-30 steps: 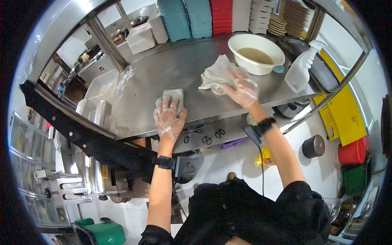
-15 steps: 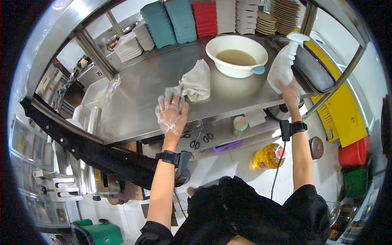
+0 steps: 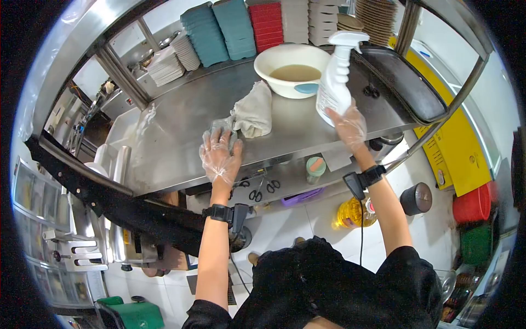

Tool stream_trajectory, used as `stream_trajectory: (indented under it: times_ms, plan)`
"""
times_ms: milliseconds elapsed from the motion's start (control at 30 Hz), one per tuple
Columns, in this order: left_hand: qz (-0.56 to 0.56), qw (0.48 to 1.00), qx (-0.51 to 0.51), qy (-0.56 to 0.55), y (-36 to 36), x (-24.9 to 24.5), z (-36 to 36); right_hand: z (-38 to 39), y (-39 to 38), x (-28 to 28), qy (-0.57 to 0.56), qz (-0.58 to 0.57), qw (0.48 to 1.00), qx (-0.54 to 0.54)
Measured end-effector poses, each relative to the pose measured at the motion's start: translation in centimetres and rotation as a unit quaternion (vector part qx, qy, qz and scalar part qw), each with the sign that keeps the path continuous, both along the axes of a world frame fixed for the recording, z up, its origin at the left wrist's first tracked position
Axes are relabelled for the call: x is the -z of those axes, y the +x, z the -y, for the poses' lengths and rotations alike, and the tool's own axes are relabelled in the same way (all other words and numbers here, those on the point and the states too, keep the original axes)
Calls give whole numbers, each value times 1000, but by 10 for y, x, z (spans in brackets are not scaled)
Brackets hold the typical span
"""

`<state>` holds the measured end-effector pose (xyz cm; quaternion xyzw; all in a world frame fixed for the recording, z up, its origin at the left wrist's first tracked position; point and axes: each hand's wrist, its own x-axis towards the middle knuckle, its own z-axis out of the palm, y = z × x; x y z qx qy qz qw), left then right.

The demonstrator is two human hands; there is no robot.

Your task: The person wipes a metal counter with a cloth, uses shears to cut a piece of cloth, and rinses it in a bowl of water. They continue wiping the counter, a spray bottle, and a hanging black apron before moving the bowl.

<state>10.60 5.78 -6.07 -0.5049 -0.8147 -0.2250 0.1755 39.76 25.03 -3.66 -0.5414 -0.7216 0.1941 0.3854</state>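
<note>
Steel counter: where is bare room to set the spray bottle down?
The counter is bare between the cloth and the right hand, before the bowl, and beyond the left hand toward the plates. Stacks crowd the back edge.

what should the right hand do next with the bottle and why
Probably tip the bottle toward the bare counter near the pad and squeeze. The right hand grips it upright by its base, seemingly lifted off the steel, while the left hand lies flat on the pad beside the cloth.
</note>
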Motion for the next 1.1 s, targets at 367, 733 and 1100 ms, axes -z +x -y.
stream_trajectory:
  times_ms: [367, 733, 1100]
  plan:
    - [-5, 1000, -4, 4, -2, 5, -1, -10, -35, -23, -26, 52, 996, -62]
    - [17, 1000, 5, 17, -2, 6, -2, -73, 88, -19, 161, 326, 931, 21]
    - [2, 1000, 10, 28, -1, 5, 0, -145, 113, 14, 22, 379, 924, 42]
